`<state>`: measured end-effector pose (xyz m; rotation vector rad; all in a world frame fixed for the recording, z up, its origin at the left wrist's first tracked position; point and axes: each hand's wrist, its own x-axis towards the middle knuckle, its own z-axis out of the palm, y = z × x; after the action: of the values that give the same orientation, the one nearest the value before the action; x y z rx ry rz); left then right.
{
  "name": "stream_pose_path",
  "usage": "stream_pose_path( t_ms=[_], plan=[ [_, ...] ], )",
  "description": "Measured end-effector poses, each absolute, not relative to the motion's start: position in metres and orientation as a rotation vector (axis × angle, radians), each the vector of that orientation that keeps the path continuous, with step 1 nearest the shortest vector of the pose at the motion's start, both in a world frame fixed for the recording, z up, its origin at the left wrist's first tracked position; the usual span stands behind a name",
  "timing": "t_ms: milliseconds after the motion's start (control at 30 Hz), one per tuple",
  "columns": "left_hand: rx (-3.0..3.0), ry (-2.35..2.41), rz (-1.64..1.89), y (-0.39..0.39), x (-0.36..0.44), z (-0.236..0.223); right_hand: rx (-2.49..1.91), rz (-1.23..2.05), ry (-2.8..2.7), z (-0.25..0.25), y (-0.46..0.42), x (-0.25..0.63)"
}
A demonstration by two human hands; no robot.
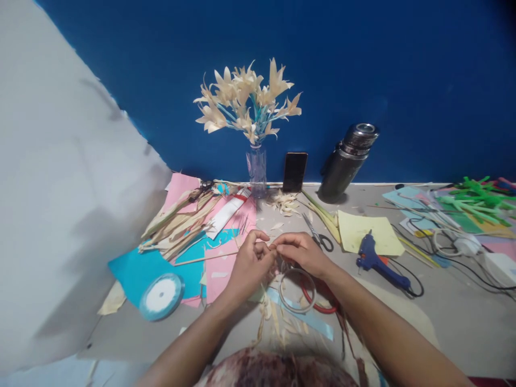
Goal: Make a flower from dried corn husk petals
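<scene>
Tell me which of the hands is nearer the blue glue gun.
Right. The right hand sits just left of the glue gun; the left hand lies farther left, beyond it.

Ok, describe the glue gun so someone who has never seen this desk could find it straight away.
Start at the blue wall and come down past the steel flask to the yellow paper sheet on the grey table. The glue gun lies at that sheet's near edge, right of the right hand. It is the only dark blue tool, trailing a black cord.

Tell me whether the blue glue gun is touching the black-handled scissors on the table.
Apart. The head view shows the blue glue gun lying to the right of the black-handled scissors, with bare grey table and a yellow paper sheet's edge between them.
</scene>
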<state>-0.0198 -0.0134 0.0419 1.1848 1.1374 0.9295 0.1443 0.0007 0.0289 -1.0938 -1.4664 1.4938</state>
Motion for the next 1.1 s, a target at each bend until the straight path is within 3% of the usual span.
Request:
stream_pose_path(
  t_ms=[233,633,767,933,1100],
  plan=[
    [1.312,1.136,0.875,-0.012,-0.029,0.038,-1.059,1.524,-1.422,0.024,0.003,0.143],
    [2.416,1.292,0.762,-0.008,-0.045,0.023,-1.138,1.739,-1.197,0.015,0.002,0.141],
    [2.450,1.218,0.876,-0.008,-0.041,0.024,-1.152,1.758,-1.172,0.019,0.002,0.141],
    [2.200,1.302,1.354,-0.013,-0.037,0.029,-1.239,1.621,-1.223,0.024,0.001,0.140],
    [2.089,1.317,1.193,-0.022,-0.032,0.029,-1.210,1.525,-1.303,0.021,0.000,0.139]
  ],
)
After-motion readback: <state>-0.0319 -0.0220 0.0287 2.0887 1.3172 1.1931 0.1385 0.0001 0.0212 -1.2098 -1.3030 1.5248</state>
